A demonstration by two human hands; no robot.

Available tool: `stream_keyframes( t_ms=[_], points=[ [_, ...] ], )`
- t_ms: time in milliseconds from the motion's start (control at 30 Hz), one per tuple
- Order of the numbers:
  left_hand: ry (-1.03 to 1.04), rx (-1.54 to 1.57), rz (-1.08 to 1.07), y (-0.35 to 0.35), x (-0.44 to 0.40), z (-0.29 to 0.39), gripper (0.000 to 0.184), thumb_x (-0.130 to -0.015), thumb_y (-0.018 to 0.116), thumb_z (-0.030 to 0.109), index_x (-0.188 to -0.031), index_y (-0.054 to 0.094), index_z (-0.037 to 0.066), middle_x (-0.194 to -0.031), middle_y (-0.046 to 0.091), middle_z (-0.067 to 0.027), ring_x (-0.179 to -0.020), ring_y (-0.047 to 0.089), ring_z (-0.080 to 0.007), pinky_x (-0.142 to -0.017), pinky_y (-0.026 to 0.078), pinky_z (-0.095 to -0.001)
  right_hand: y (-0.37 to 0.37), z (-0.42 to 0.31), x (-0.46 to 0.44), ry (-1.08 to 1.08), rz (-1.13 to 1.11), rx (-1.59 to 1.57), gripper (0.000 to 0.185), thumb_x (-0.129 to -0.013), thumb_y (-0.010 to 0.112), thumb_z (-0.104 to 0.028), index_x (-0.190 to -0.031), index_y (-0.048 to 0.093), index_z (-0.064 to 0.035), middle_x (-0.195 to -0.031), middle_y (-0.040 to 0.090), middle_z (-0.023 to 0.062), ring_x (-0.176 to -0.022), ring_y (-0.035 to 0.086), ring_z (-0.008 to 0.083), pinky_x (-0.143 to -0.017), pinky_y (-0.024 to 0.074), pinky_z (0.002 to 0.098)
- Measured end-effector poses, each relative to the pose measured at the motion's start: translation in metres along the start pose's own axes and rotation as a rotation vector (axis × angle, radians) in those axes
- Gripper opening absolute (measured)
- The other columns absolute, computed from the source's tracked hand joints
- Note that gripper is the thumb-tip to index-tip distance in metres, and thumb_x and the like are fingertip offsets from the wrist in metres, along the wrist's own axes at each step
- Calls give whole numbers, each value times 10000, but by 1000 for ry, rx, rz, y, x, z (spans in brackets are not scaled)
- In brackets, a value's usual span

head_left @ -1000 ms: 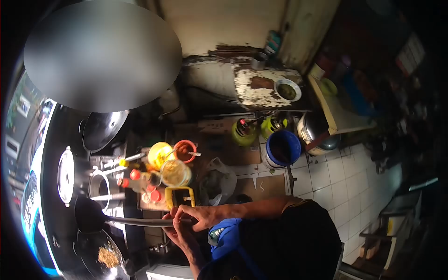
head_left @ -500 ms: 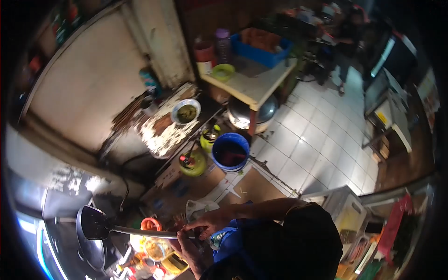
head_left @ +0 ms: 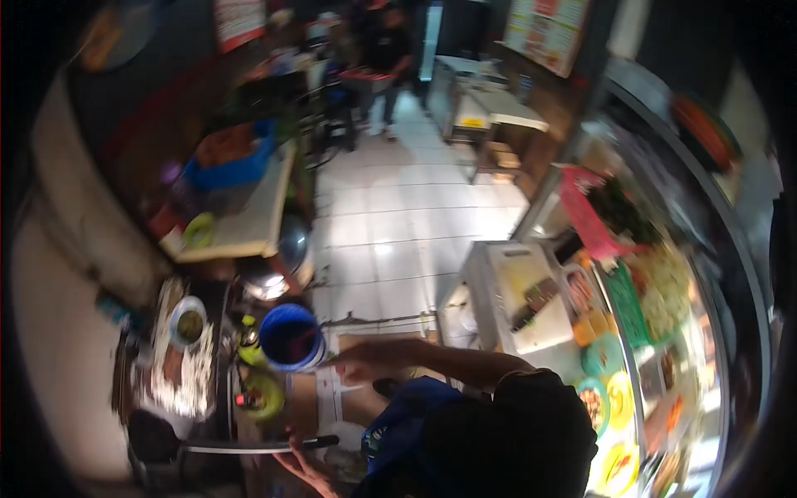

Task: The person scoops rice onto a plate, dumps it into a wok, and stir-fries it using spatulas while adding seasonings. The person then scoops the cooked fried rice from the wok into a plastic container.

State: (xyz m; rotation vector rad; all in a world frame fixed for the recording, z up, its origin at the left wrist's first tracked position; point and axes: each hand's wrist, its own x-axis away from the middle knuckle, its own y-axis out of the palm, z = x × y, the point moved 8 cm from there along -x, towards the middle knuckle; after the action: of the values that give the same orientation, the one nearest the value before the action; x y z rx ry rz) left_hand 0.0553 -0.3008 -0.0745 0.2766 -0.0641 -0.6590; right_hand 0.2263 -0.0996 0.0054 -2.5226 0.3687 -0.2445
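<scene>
My left hand [head_left: 303,465] grips the long pale handle of a wok spatula [head_left: 154,437], close to its black end grip. The spatula's dark, broad head points left, over the dark stove area. My right hand [head_left: 353,363] is off the handle, at the end of an outstretched arm. It is next to a blue bucket [head_left: 309,317] with dark contents; blur hides its fingers, and whether it touches the rim I cannot tell. Green gas cylinders [head_left: 264,400] stand beside the bucket.
A bowl [head_left: 189,322] sits on a worn counter at left. Behind the bucket stands a table with a blue crate [head_left: 270,170]. At right are a cutting board with a knife [head_left: 525,317] and a lit food display [head_left: 664,290]. A person [head_left: 382,58] stands far back.
My right hand has left the spatula handle and reached out towards the bucket. The view has turned right, showing more of the food counter. My left hand still holds the spatula.
</scene>
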Motion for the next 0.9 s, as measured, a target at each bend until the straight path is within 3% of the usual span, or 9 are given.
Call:
stream_keyframes(
  t_ms=[167, 233, 367, 467, 500, 567, 633, 700, 900],
  points=[
    [-40, -30, -140, 39, -30, -3, 351, -925, 584, 229, -1192, 523, 9, -1154, 590, -148, -1086, 559, -218, -961, 408, -356, -127, 25, 162, 329, 827, 319, 547, -883, 639, -234, -1394, 446, -214, -1079, 649, 72, -903, 653, 286, -792, 521, 391],
    [-49, -27, -178, 56, -41, -5, 354, -926, 583, 230, -1194, 523, 8, -1155, 590, -150, -1088, 559, -219, -961, 408, -356, -145, 2, 242, 521, 1031, 410, 535, -899, 636, -220, -1399, 448, -215, -1105, 638, 61, -823, 665, 197, -774, 517, 362],
    [-63, -20, -261, 91, -57, -9, 358, -927, 583, 231, -1198, 523, 5, -1157, 590, -152, -1092, 559, -222, -963, 410, -358, -132, -26, 407, 692, 1589, 758, 379, -878, 662, -229, -1242, 581, -159, -1073, 652, 58, -820, 669, 203, -736, 523, 373],
    [-83, -18, -313, 114, -60, -14, 362, -928, 583, 232, -1201, 523, 3, -1159, 590, -154, -1095, 559, -224, -964, 411, -359, -106, -77, 506, 1034, 1850, 990, 216, -882, 661, -219, -1077, 642, -129, -1020, 671, 86, -776, 677, 209, -705, 525, 359],
    [-91, -19, -336, 121, -60, -15, 363, -928, 583, 233, -1202, 523, 2, -1160, 590, -155, -1096, 559, -225, -964, 412, -360, -95, -93, 538, 1100, 1976, 992, 195, -866, 654, -218, -1051, 652, -157, -956, 669, 105, -819, 662, 311, -702, 527, 394],
    [-92, -8, -365, 134, -61, -17, 366, -929, 582, 233, -1205, 523, 1, -1161, 589, -156, -1098, 559, -226, -964, 412, -360, -76, -120, 596, 1189, 2153, 877, 223, -867, 650, -238, -1080, 650, -173, -1003, 665, 111, -862, 660, 312, -725, 523, 409],
    [-93, 3, -397, 139, -62, -18, 368, -929, 582, 234, -1207, 523, -1, -1162, 589, -158, -1101, 559, -228, -965, 413, -361, -55, -136, 657, 1395, 2147, 1215, 221, -872, 633, -219, -1088, 655, -174, -1064, 657, 115, -900, 659, 313, -739, 524, 417],
    [-100, 17, -407, 141, -62, -22, 370, -930, 582, 235, -1209, 522, -2, -1163, 589, -159, -1103, 559, -229, -966, 414, -362, -42, -142, 708, 1729, 2055, 1261, 215, -877, 613, -221, -1081, 665, -175, -1096, 651, 119, -950, 650, 314, -782, 517, 432],
    [-140, 22, -397, 145, -47, -30, 378, -932, 581, 237, -1215, 522, -6, -1167, 589, -163, -1109, 559, -234, -967, 416, -364, -18, -121, 791, 2221, 1957, 882, 236, -879, 616, -288, -1076, 670, -170, -1140, 641, 119, -1069, 614, 321, -864, 494, 469]
  ],
)
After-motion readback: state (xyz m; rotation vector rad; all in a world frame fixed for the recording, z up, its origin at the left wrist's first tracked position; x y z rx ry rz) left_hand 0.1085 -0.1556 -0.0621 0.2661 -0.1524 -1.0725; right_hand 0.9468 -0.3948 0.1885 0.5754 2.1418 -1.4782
